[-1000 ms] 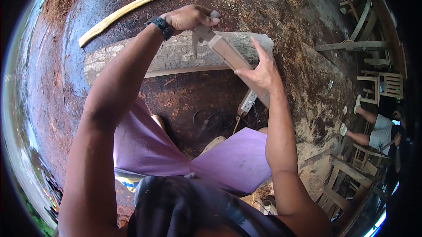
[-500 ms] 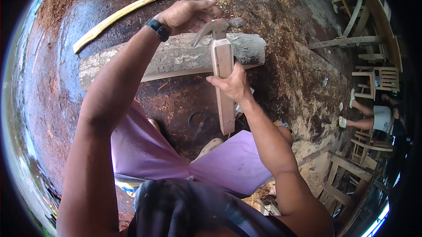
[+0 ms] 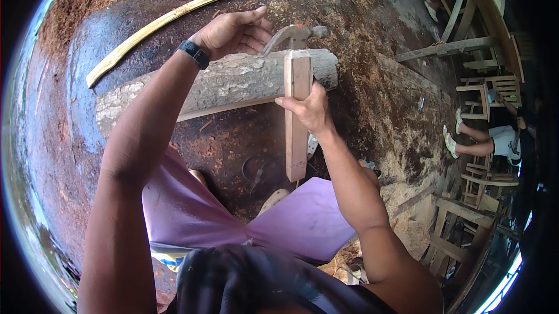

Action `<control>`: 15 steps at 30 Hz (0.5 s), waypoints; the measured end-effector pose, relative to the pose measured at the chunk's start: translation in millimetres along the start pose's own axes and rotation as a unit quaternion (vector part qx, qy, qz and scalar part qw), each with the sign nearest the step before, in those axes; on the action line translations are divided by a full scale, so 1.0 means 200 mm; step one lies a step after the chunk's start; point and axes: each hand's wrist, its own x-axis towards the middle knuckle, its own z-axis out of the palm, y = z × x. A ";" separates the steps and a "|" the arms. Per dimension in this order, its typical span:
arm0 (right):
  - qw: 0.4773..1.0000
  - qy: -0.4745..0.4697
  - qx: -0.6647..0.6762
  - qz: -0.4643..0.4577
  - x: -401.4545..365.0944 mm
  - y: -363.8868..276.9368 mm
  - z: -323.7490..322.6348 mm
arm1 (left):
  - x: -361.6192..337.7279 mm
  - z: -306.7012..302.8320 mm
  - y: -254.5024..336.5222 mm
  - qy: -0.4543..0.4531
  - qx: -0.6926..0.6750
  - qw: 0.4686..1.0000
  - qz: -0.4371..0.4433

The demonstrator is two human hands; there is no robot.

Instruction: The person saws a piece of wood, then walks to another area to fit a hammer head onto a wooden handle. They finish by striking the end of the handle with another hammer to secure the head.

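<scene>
My right hand (image 3: 311, 108) is wrapped around the thick, squared wooden handle (image 3: 297, 139) of a claw hammer, held upright in front of me. The hammer head (image 3: 298, 33) sits at the handle's upper end, its curved claw pointing left and its round face to the right. Just left of the claw, my left hand (image 3: 236, 33) is raised with fingers apart and nothing in it; a dark watch is on that wrist. Beyond the handle lies a bark-covered log (image 3: 221, 81), cut flat along its near side.
A long, curved pale wood strip (image 3: 192, 6) lies past the log. Wood chips and sawdust (image 3: 402, 157) cover the ground. A dark looped cable (image 3: 256, 168) lies near my feet. To the right are wooden chairs (image 3: 486, 96), frames and a seated person (image 3: 501, 139).
My left hand has drawn slightly left and down from the hammer head, its fingers spreading. The hammer stands more vertical in my right hand. The view has shifted a little.
</scene>
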 end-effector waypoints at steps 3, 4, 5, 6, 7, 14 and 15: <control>1.000 -0.005 -0.004 0.004 0.01 0.00 0.00 | 0.00 0.02 -0.01 0.001 0.013 1.000 0.002; 1.000 -0.019 0.003 0.010 0.01 -0.01 0.00 | 0.01 0.03 -0.01 0.003 0.023 1.000 0.004; 0.999 -0.034 0.010 0.017 0.00 -0.01 0.00 | 0.01 0.03 -0.01 0.004 0.022 1.000 0.003; 0.999 -0.035 0.010 0.017 0.01 0.00 0.01 | 0.01 0.04 -0.01 -0.005 0.027 1.000 0.001; 0.998 -0.045 0.036 0.019 0.01 0.01 0.02 | 0.01 0.04 -0.01 -0.013 0.033 0.999 -0.002; 0.990 -0.070 0.117 0.030 0.00 0.00 0.05 | 0.03 0.03 -0.03 -0.006 0.014 1.000 0.005; 0.990 -0.070 0.117 0.030 0.00 0.00 0.04 | 0.03 0.03 -0.03 -0.010 0.014 1.000 0.004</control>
